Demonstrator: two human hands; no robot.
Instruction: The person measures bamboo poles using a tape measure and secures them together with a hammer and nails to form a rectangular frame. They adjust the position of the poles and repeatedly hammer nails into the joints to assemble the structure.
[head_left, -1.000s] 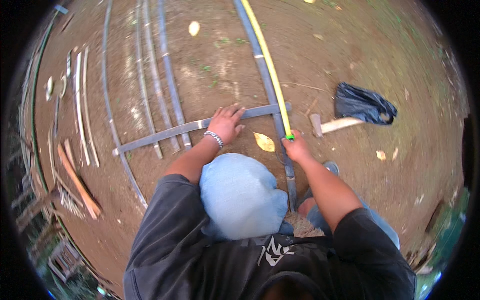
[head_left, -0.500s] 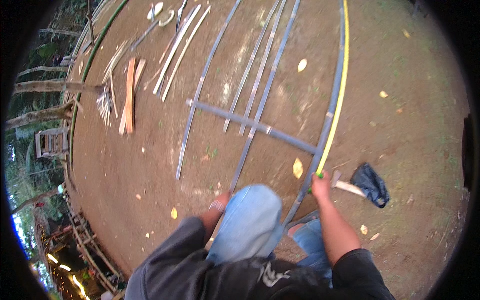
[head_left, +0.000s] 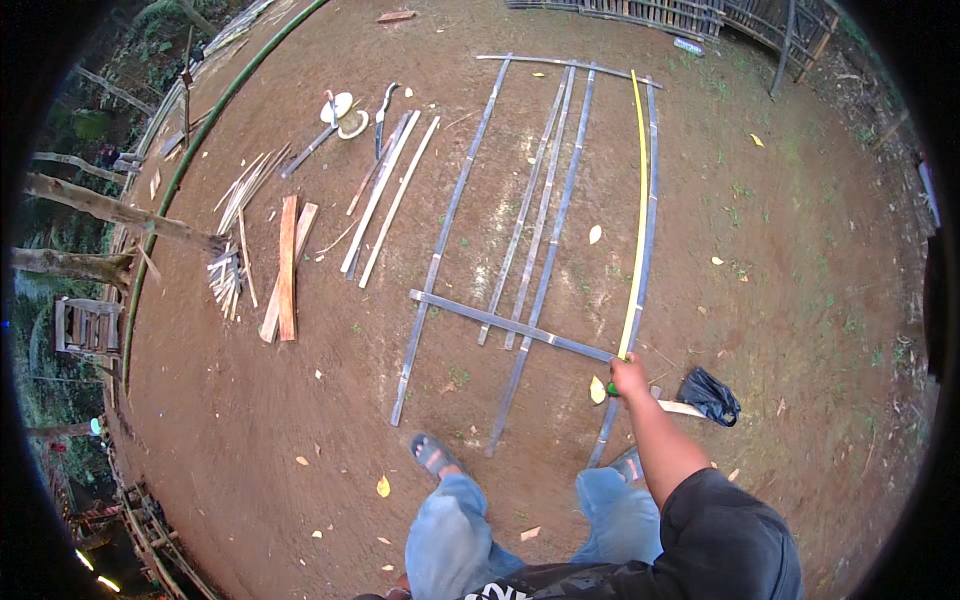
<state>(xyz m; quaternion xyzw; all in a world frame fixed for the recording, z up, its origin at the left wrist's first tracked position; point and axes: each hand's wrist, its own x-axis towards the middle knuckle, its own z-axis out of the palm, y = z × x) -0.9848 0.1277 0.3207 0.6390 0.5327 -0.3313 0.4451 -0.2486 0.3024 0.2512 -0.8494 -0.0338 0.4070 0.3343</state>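
My right hand [head_left: 628, 376] is closed around the green case of a tape measure [head_left: 613, 389]. The yellow tape blade [head_left: 638, 230] runs from it to the far end of the frame, alongside the right-hand dark bamboo strip [head_left: 650, 200]. Near that hand, a dark crosspiece [head_left: 480, 312] lies across the long strips and reaches the right strip. Other long strips [head_left: 463, 190] lie roughly parallel to the left, and a second crosspiece [head_left: 580, 67] spans the far end. My left hand is out of sight; only a sliver of that arm seems to show at the lower edge.
A black plastic bag [head_left: 710, 396] and a wooden-handled tool [head_left: 680, 408] lie right of my hand. Reddish boards [head_left: 288, 270], pale slats [head_left: 398, 205], a saw-like tool [head_left: 385, 105] and a slat bundle [head_left: 226, 280] lie leftward. A bamboo fence [head_left: 640, 15] stands beyond.
My body has risen and stepped back, so the whole frame shows. My left hand has left my knee and the view. My right hand still holds the tape measure near the crosspiece joint.
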